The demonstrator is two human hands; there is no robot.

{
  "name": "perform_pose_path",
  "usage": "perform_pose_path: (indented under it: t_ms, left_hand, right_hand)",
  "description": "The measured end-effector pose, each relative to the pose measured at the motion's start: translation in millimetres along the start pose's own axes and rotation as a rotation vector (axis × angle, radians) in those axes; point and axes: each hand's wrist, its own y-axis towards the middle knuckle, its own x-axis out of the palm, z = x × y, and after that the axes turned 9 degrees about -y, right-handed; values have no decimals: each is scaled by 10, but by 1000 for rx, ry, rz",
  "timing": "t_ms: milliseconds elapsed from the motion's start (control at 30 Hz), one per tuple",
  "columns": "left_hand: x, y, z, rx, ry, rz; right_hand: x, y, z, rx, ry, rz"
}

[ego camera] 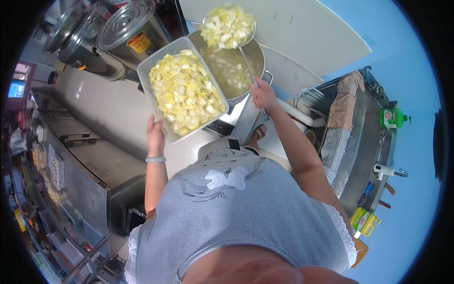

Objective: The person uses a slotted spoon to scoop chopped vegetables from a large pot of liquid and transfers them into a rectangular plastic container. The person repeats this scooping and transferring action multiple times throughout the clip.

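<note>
My left hand (155, 133) grips the near left corner of a translucent plastic tub (166, 131). Chopped cabbage (182, 92), pale yellow and white, fills the tub. In my right hand (264, 95) is the long metal handle of a skimmer (247, 64). Its round basket is heaped with more chopped cabbage (228, 26) and hangs over the far side of a large metal pot (263, 58). Cloudy liquid (230, 80) with loose cabbage pieces in it shows in the pot. The tub's right edge overlaps the pot's left rim in view, and I cannot tell whether they touch.
Lidded steel pots (126, 25) stand at the upper left. Along the left runs a stainless steel counter unit (85, 170). To the right is a metal sink (361, 142) with cloths (340, 124) over its edge, a green soap bottle (392, 118) and a faucet (386, 171).
</note>
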Motion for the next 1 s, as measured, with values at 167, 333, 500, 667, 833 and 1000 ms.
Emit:
perform_pose_path:
  t_ms: [167,333,500,667,833,1000]
  left_hand:
    - [11,-3,10,-9,-3,-2]
    - [-46,26,-17,-39,-2,21]
    - [-62,12,-10,-40,26,12]
    - [5,-34,36,-20,90,25]
    - [-44,2,-1,-16,75,-3]
    - [-10,21,-54,48,64,19]
  right_hand:
    - [2,1,-37,0,6,-34]
    - [80,32,574,250,73,-6]
    - [115,17,540,324,105,53]
    - [19,-43,158,109,126,-17]
    - [62,-189,109,111,70,-6]
    - [56,-76,525,337,137,1]
